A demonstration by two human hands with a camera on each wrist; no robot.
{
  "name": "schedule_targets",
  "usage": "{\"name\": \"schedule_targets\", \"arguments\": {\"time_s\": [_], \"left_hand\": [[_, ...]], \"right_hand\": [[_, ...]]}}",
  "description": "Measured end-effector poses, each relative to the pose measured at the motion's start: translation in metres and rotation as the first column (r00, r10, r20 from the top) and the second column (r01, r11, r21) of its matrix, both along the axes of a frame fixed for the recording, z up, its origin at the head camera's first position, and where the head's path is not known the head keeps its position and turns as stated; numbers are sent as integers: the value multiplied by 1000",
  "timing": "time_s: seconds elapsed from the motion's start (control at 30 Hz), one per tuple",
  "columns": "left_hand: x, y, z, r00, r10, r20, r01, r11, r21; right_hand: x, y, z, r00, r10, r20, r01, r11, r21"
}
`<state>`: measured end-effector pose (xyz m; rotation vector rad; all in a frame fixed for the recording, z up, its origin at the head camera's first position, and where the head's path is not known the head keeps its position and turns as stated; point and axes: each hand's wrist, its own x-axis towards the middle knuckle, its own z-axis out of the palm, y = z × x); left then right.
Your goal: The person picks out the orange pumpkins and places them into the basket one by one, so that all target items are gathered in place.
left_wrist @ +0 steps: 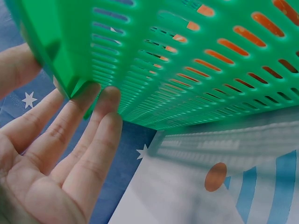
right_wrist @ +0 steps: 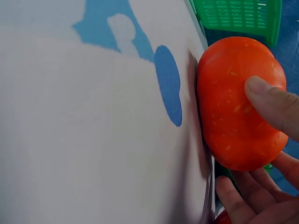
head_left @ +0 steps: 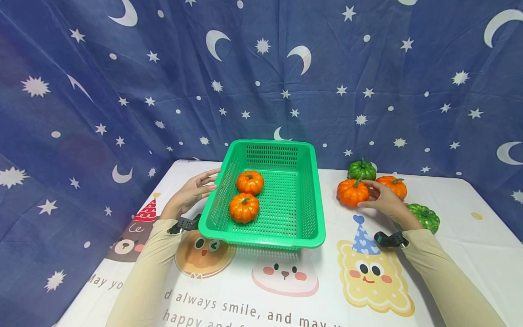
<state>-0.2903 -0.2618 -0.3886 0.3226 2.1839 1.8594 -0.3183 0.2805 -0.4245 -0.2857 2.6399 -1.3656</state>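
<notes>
A green plastic basket [head_left: 302, 240] stands on the table with two orange pumpkins [head_left: 250, 182] inside, along its left side. My left hand [head_left: 191, 191] is at the basket's left side, its nearly straight fingers touching the rim and the outer wall. To the right of the basket, my right hand [head_left: 384, 200] holds another orange pumpkin [head_left: 351, 193] with a green stem. In the right wrist view the thumb [right_wrist: 271, 105] presses on this pumpkin's side, with the other fingers behind it. Whether it is off the tabletop, I cannot tell.
Around my right hand are a green pumpkin [head_left: 362, 170] at the back, an orange pumpkin [head_left: 393, 185] and a mottled green one [head_left: 425, 217] beside the wrist. A blue star-and-moon curtain [head_left: 261, 81] hangs behind the table. The white tablecloth [head_left: 470, 218] carries printed cartoons.
</notes>
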Motion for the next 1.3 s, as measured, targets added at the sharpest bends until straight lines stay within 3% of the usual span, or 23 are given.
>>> {"name": "schedule_targets", "arguments": {"time_s": [0.8, 1.07, 1.3], "left_hand": [[-1, -1, -1, 1000, 4, 4, -4, 1000, 2], [0, 0, 0, 1000, 0, 6, 0, 1000, 11], [1, 1, 0, 1000, 0, 4, 0, 1000, 15]], "right_hand": [[-1, 2, -3, 999, -10, -40, 8, 999, -41], [0, 3, 13, 997, -12, -76, 14, 1000, 19], [0, 1, 31, 997, -19, -80, 19, 1000, -3]]}}
